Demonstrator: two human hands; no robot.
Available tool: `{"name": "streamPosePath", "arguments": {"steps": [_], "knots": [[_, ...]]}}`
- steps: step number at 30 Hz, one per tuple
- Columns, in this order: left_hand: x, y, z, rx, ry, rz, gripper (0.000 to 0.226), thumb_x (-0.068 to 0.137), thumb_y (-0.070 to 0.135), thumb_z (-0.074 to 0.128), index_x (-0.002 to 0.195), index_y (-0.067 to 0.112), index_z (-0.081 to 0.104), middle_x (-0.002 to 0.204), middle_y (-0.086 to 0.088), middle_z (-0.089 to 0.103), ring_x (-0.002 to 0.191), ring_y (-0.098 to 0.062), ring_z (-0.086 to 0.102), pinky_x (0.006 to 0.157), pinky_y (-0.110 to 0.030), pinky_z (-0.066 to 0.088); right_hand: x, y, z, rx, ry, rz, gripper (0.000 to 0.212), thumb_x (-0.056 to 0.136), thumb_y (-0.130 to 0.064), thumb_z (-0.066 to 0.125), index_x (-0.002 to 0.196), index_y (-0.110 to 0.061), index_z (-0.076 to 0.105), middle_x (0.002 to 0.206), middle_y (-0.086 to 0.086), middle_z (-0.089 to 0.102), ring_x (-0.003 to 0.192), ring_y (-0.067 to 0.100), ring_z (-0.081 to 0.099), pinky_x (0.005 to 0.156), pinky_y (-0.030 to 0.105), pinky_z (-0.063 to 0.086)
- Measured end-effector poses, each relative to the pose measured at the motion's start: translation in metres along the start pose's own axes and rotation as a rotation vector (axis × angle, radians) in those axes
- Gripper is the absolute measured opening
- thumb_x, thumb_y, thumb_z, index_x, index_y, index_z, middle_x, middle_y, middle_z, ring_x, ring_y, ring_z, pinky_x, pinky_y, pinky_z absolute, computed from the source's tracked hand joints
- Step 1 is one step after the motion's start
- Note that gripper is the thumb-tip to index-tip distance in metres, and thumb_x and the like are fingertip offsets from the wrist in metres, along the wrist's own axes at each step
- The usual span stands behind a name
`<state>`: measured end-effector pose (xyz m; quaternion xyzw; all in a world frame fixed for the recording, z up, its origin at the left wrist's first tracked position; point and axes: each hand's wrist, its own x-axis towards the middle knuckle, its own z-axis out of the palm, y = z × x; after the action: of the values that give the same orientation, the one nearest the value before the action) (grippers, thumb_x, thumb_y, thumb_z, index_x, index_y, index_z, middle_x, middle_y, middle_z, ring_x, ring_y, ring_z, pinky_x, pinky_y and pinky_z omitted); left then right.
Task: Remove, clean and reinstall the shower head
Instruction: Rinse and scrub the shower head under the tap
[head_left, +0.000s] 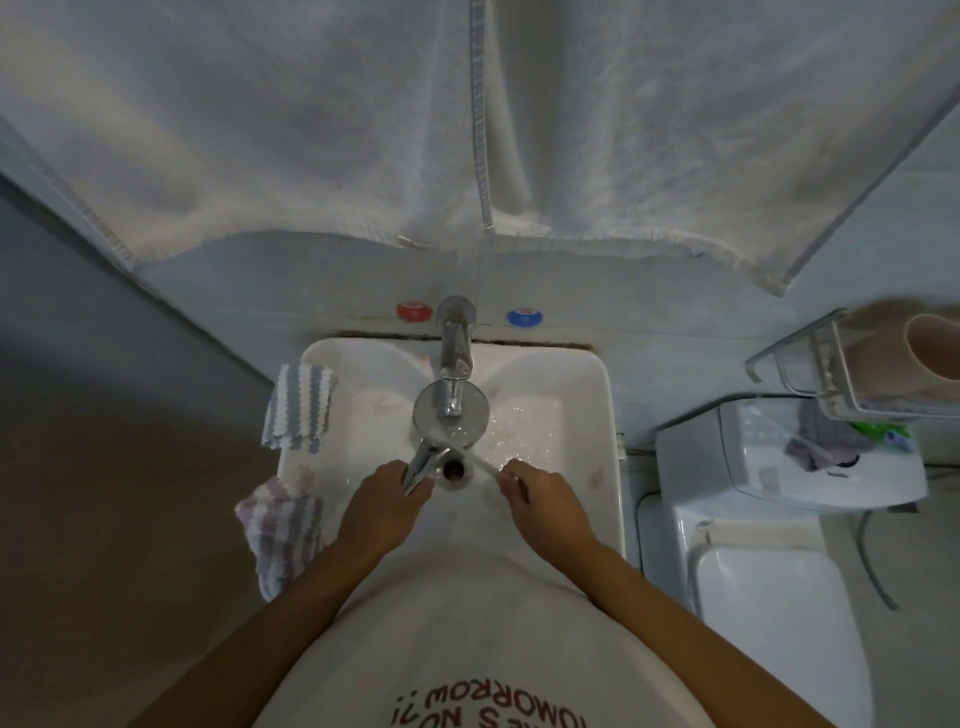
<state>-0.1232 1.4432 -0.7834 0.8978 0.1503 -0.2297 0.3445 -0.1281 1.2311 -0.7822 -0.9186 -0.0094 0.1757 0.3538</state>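
A chrome shower head (434, 415) with a round face is held over the white sink (582, 415), under the tap (456, 358). My left hand (382, 501) grips its chrome handle near the drain (453, 470). In my right hand (540, 499) I pinch a thin white brush (483, 463), which looks like a toothbrush; its tip reaches the lower edge of the shower head's face. Water droplets glitter on the face and in the basin to the right.
Two striped cloths (298, 410) (283, 535) hang over the sink's left rim. Red (414, 310) and blue (523, 318) valve knobs sit on the wall behind. White towels (467, 130) hang above. A toilet (753, 545) and a wire shelf (831, 374) stand at right.
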Motion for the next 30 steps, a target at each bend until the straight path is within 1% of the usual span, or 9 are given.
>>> {"name": "streamPosePath", "arguments": {"steps": [3, 5, 7, 10, 13, 17, 21, 26, 30], "knots": [[0.0, 0.002, 0.0, 0.019, -0.005, 0.008, 0.03, 0.091, 0.037, 0.056, 0.071, 0.016, 0.048, 0.069, 0.0, 0.051, 0.063, -0.017, 0.05, 0.053, -0.027, 0.033, 0.006, 0.004, -0.005, 0.039, 0.126, 0.073, 0.026, 0.102, -0.028, 0.043, 0.079, -0.019, 0.049, 0.057, -0.003, 0.046, 0.055, 0.022, 0.044, 0.053, 0.035, 0.033], [0.0, 0.001, 0.001, 0.027, -0.014, 0.018, 0.03, 0.091, 0.037, 0.056, 0.072, 0.016, 0.048, 0.071, 0.0, 0.052, 0.064, -0.017, 0.05, 0.055, -0.028, 0.034, 0.003, 0.003, -0.004, 0.033, 0.067, 0.031, 0.027, 0.102, -0.027, 0.044, 0.077, -0.02, 0.048, 0.056, -0.005, 0.044, 0.054, 0.02, 0.042, 0.052, 0.036, 0.031], [0.0, 0.0, 0.002, 0.027, -0.019, 0.023, 0.03, 0.092, 0.037, 0.056, 0.069, 0.019, 0.046, 0.069, 0.0, 0.051, 0.064, -0.018, 0.051, 0.056, -0.028, 0.034, -0.002, 0.001, -0.001, 0.028, -0.009, -0.005, 0.027, 0.101, -0.028, 0.045, 0.075, -0.021, 0.047, 0.057, -0.003, 0.046, 0.055, 0.021, 0.042, 0.053, 0.037, 0.034], [0.0, 0.0, 0.002, 0.036, -0.044, 0.051, 0.032, 0.091, 0.037, 0.056, 0.067, 0.02, 0.045, 0.067, 0.0, 0.052, 0.061, -0.016, 0.05, 0.055, -0.028, 0.034, 0.002, 0.004, -0.003, 0.022, 0.067, 0.054, 0.027, 0.101, -0.029, 0.044, 0.076, -0.022, 0.046, 0.056, -0.005, 0.043, 0.054, 0.021, 0.043, 0.053, 0.037, 0.035], [-0.001, 0.001, 0.002, 0.039, -0.068, 0.084, 0.031, 0.09, 0.036, 0.057, 0.066, 0.02, 0.046, 0.066, 0.0, 0.053, 0.059, -0.016, 0.049, 0.054, -0.029, 0.034, 0.006, 0.005, -0.005, 0.062, 0.117, 0.101, 0.028, 0.102, -0.028, 0.044, 0.075, -0.021, 0.046, 0.054, -0.007, 0.042, 0.05, 0.013, 0.04, 0.048, 0.031, 0.031], [-0.002, -0.005, 0.001, 0.076, -0.069, 0.086, 0.031, 0.089, 0.037, 0.058, 0.064, 0.025, 0.042, 0.064, 0.004, 0.052, 0.06, -0.017, 0.051, 0.055, -0.03, 0.034, 0.001, 0.002, -0.001, 0.038, 0.021, 0.047, 0.029, 0.101, -0.029, 0.046, 0.073, -0.021, 0.046, 0.056, -0.004, 0.044, 0.056, 0.021, 0.042, 0.056, 0.038, 0.034], [-0.004, -0.008, 0.003, 0.109, -0.095, 0.119, 0.03, 0.086, 0.041, 0.06, 0.066, 0.028, 0.042, 0.067, 0.003, 0.053, 0.063, -0.02, 0.054, 0.057, -0.03, 0.037, 0.008, 0.003, -0.003, 0.045, 0.104, 0.106, 0.028, 0.102, -0.028, 0.044, 0.075, -0.02, 0.047, 0.057, -0.004, 0.045, 0.054, 0.018, 0.042, 0.052, 0.035, 0.028], [-0.005, -0.008, 0.001, 0.156, -0.074, 0.145, 0.035, 0.087, 0.039, 0.06, 0.063, 0.031, 0.036, 0.065, 0.006, 0.048, 0.065, -0.02, 0.052, 0.059, -0.029, 0.034, 0.006, 0.0, 0.003, 0.052, 0.004, 0.042, 0.023, 0.1, -0.028, 0.045, 0.082, -0.02, 0.057, 0.066, -0.001, 0.054, 0.066, 0.03, 0.053, 0.062, 0.039, 0.041], [-0.006, -0.01, 0.0, 0.182, -0.088, 0.163, 0.035, 0.087, 0.041, 0.06, 0.064, 0.033, 0.035, 0.064, 0.005, 0.047, 0.066, -0.02, 0.051, 0.059, -0.03, 0.033, 0.012, 0.003, -0.001, 0.035, 0.12, 0.101, 0.025, 0.102, -0.029, 0.043, 0.08, -0.019, 0.052, 0.065, 0.002, 0.053, 0.062, 0.027, 0.051, 0.056, 0.034, 0.034]]}}
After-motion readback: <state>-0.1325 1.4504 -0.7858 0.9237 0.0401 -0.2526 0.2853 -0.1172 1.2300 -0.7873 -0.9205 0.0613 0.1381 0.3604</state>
